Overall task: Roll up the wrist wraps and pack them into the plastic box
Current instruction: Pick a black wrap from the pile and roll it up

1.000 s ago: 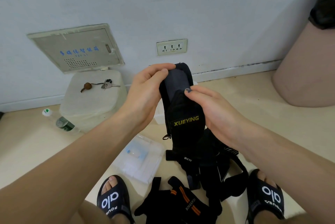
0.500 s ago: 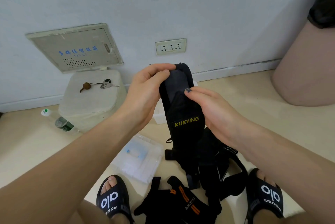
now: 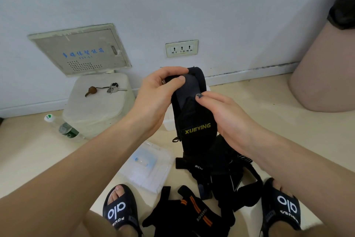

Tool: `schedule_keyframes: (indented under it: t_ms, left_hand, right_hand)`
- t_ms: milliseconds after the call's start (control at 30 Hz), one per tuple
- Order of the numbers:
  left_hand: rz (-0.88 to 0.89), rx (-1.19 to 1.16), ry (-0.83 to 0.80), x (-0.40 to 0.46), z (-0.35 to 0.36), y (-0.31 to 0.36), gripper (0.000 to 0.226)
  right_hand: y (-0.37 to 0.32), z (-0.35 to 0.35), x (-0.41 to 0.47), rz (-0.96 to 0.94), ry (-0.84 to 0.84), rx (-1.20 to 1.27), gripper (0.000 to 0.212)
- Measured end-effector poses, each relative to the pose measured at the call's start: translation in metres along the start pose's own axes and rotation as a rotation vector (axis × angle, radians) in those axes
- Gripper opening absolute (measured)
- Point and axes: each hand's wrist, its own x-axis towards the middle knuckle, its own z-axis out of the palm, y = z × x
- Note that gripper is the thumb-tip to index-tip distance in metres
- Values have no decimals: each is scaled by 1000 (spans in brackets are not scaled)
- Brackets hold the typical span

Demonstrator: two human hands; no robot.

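A black wrist wrap (image 3: 194, 113) lettered XUEYING is hanging upright in the air in front of the person, its top end folded over and its lower end trailing down into a heap of black straps (image 3: 226, 177) on the floor; the left hand (image 3: 159, 98) is pinching the folded top, thumb on the near face and fingers curled over the far side; the right hand (image 3: 224, 115) is pressing its thumb onto the middle of the wrap, with its fingers hidden behind the fabric, so the grip there is closing on the wrap's right edge. A second wrap with orange stripes (image 3: 194, 211) is lying on the floor between two black slides; the clear plastic box (image 3: 151, 167) is sitting on the floor just left of the heap, below the left forearm, with a pale blue piece showing on it; farther left a white stool (image 3: 99, 106) is carrying keys (image 3: 113, 88), and a bottle (image 3: 63, 127) is lying beside it; a wall socket (image 3: 181, 48) is showing above the hands.
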Motion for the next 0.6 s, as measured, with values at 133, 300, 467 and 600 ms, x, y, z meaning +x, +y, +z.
schedule_keyframes:
  t_ms: [133, 300, 467, 600]
  left_hand:
    - [9, 19, 10, 1, 0, -1, 19]
    - [10, 50, 16, 4, -2, -2, 20]
    - [39, 32, 50, 7, -6, 3, 21]
    - [47, -24, 73, 11, -8, 10, 21]
  right_hand:
    - [1, 0, 1, 7, -3, -20, 28]
    - [2, -1, 1, -3, -8, -139, 33]
    - [3, -2, 1, -102, 34, -296, 28]
    - [7, -3, 2, -121, 78, -378, 16]
